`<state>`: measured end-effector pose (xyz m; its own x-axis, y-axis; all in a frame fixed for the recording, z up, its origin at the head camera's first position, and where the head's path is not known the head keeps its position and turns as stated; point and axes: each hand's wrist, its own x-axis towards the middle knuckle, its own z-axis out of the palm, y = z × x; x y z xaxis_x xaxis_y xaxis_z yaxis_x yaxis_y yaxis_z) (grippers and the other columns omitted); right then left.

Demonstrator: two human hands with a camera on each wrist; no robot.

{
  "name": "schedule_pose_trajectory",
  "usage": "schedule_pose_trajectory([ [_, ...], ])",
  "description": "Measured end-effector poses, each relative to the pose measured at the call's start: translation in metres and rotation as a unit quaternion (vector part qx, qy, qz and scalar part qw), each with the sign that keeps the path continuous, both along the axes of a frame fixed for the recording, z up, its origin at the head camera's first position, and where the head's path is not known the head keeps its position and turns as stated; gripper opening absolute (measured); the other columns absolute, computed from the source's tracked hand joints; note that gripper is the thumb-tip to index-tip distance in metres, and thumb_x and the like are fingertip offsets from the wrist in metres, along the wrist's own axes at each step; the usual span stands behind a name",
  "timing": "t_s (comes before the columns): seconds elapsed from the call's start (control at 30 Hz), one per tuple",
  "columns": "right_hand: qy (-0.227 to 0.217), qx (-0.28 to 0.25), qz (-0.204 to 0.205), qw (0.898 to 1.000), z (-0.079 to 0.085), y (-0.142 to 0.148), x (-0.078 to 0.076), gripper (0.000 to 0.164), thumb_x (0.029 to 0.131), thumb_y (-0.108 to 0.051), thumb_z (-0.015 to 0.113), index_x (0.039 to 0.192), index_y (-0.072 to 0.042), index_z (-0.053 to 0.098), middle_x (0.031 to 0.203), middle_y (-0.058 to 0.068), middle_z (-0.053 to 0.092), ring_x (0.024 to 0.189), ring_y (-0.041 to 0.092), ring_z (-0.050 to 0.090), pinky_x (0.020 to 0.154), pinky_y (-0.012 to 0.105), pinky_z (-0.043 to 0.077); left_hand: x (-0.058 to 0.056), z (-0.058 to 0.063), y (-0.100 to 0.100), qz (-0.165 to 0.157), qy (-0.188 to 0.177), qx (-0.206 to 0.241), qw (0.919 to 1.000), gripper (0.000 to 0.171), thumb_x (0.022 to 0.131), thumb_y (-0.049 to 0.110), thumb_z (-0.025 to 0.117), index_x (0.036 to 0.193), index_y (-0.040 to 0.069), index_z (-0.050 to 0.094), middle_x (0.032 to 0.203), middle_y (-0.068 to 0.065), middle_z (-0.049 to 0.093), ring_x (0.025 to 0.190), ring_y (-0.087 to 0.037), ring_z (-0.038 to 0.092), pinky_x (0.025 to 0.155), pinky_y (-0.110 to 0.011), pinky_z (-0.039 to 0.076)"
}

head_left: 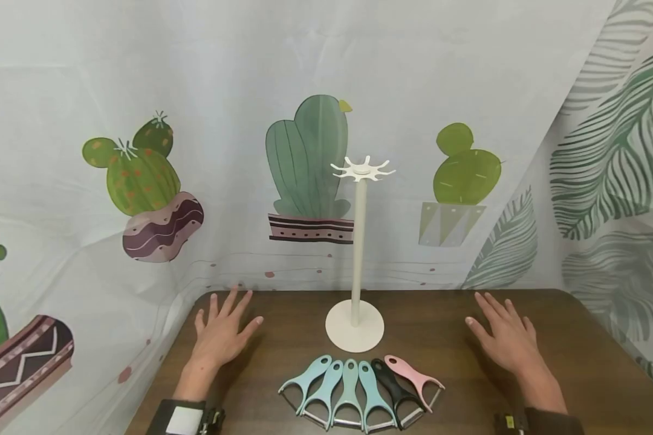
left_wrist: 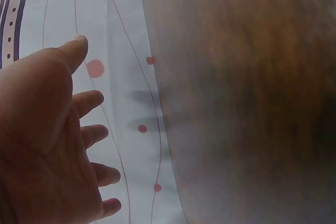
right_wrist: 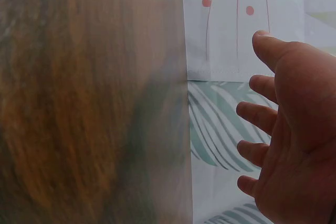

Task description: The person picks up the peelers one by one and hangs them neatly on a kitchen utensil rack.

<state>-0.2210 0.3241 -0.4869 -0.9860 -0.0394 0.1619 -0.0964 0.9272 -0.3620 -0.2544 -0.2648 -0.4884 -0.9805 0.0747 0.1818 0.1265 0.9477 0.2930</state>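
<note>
My left hand (head_left: 220, 335) is over the left side of the table with fingers spread and nothing in it. On the right side, my right hand (head_left: 506, 335) is likewise spread and holds nothing. Between them stands a white rack (head_left: 358, 248) with a round base and a ring of hooks on top. In front of its base several peelers lie fanned out, handles toward the rack: a light blue peeler (head_left: 308, 379) at the left end, then more blue and green ones, a black peeler (head_left: 394, 386) and a pink peeler (head_left: 413, 376) at the right end.
The brown wooden table (head_left: 430, 320) has rounded far corners. Behind it hangs a white cloth (head_left: 223, 72) printed with cacti, and a leaf-patterned cloth (head_left: 604, 181) hangs at the right. Each wrist wears a dark band with a device.
</note>
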Motion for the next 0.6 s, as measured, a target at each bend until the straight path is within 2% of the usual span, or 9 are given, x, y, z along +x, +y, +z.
schedule_pose_trajectory([
  [0.33,0.01,0.005,0.0,1.0,-0.0023,-0.0001,-0.0002,0.072,0.111,-0.054,0.044,0.164,-0.006,0.033,0.164,0.031,0.033,0.148,0.064,0.022,0.109,0.085,0.017,0.0001,-0.0032,0.0012,-0.003,-0.007,-0.009,0.9999,0.075,0.105,0.062,0.053,0.165,0.018,0.039,0.174,-0.02,0.021,0.154,-0.063,0.01,0.113,-0.085,0.004],
  [0.6,0.021,0.018,-0.002,1.0,0.0018,-0.0019,-0.001,0.07,0.111,-0.05,0.049,0.16,-0.002,0.038,0.162,0.032,0.037,0.146,0.063,0.027,0.108,0.084,0.024,-0.0021,-0.0015,0.0025,-0.002,-0.001,-0.007,1.0,0.074,0.105,0.059,0.057,0.164,0.017,0.04,0.174,-0.019,0.023,0.154,-0.062,0.012,0.113,-0.084,0.007],
])
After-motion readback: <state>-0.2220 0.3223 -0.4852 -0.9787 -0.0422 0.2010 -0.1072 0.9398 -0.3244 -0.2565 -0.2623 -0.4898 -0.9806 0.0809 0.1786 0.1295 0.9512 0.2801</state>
